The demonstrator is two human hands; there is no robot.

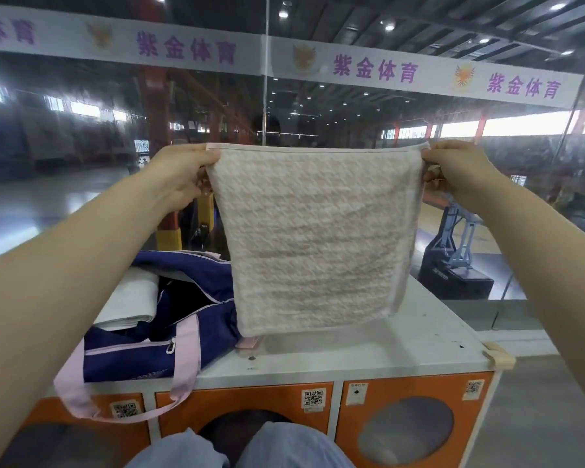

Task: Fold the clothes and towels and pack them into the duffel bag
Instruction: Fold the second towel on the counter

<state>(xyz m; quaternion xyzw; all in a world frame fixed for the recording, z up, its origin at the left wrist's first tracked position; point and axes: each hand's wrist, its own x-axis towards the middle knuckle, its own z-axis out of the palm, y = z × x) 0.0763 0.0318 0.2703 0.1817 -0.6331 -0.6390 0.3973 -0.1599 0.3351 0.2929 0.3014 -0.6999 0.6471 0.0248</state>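
Knees: person's legs (237,447) in grey-blue trousers at the bottom edge, close against the cabinet front.
Cabinet: white top (368,346) over orange doors with round windows; it serves as the work surface.
Left hand: left hand (179,173) raised, thumb and curled fingers pinching the towel's upper left corner.
Right hand: right hand (460,173) raised level with the left, pinching the upper right corner the same way.
Towel: cream waffle-weave towel (314,238) hangs flat and taut between both hands, top hem horizontal, lower edge free above the cabinet and touching nothing that can be seen.
Bag: navy duffel bag (183,309) with pink straps sits on the cabinet's left half, mouth unzipped; a white folded item (132,298) rests in or on its opening, which cannot be settled.
Key relation: bag lies below and to the left of the towel, so the left hand is the nearer one; bare cabinet top lies directly under the towel and to the right.
Judgement: towel is spread but not yet folded. Next step likely brings the two corners together, or lays it on the bare top to fold.
Risk: hanging edge may snag the bag.
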